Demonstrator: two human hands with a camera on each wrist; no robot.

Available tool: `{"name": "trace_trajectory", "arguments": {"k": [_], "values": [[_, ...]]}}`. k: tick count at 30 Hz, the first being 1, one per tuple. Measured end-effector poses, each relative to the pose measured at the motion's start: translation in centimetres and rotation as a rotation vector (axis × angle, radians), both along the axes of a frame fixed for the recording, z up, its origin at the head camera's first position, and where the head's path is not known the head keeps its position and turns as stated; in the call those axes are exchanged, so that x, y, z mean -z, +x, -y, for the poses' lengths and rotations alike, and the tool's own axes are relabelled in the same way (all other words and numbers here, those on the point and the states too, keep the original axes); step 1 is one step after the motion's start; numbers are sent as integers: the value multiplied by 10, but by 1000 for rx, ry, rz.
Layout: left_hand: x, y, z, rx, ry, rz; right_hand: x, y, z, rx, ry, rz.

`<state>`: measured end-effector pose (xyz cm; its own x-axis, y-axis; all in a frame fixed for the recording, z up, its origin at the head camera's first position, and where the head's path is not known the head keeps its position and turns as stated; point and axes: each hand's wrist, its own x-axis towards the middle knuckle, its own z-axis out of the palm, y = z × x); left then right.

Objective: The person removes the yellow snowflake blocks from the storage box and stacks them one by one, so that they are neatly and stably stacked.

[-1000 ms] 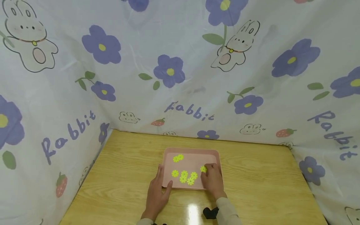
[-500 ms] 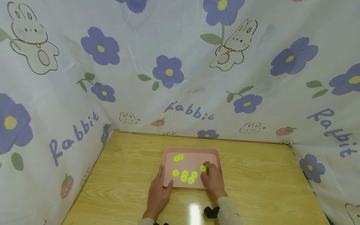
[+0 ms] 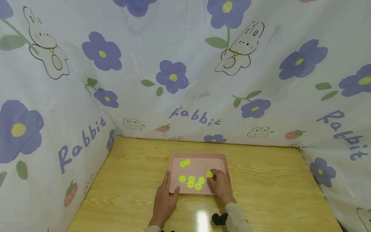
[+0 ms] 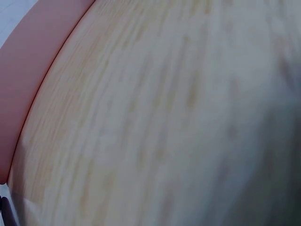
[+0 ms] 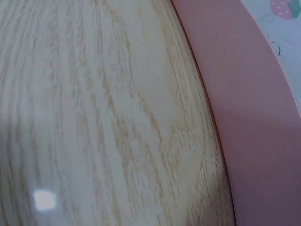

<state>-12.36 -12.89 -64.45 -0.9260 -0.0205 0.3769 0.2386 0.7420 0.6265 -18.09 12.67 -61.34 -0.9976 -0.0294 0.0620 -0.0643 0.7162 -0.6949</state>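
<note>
A shallow pink tray [image 3: 203, 156] holds several yellow flower-shaped discs with notched edges. Two overlapping discs [image 3: 185, 163] lie at the back left; a single disc [image 3: 182, 178] and a cluster [image 3: 191, 181] lie nearer the front. My right hand [image 3: 222, 186] reaches over the tray's right side and pinches one yellow disc [image 3: 209, 174] between thumb and fingertips. My left hand [image 3: 164, 200] rests at the front left corner, its fingers straight along the tray's left side and its thumb at the front rim. The wrist views show only the tray's outer wall [image 4: 33, 61] and wood, neither hand's fingers.
The tray stands on a wood-grain table [image 3: 269, 187]. A white cloth [image 3: 197, 96] printed with rabbits and purple flowers hangs behind and at both sides. A black object [image 3: 219, 219] sits beside the right sleeve [image 3: 237, 219].
The right hand keeps hold of its disc, which shows a little more fully at the fingertips. The left hand stays at the tray; the whole head view has shifted slightly.
</note>
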Motion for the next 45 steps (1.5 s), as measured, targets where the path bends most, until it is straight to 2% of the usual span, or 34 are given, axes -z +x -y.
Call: {"name": "trace_trajectory", "arguments": {"k": [4,16,24,33,39,45], "values": [[1,3,0,-10,-3,-19,1,1,1,-11,-17,-16],[3,5,3,-11,-4,9,1,6,-1,-48,-42,-56],[4,6,3,-10,-21,-9,-5,11,-6,-116,-101,15],[2,6,1,-7,-13,-6,-10,10,-9,-160,-25,7],[4,9,1,-14,-19,-18,-12,12,-11,-189,-40,13],[6,12,2,-9,-13,-8,-29,20,-16,-129,-55,-39]]}}
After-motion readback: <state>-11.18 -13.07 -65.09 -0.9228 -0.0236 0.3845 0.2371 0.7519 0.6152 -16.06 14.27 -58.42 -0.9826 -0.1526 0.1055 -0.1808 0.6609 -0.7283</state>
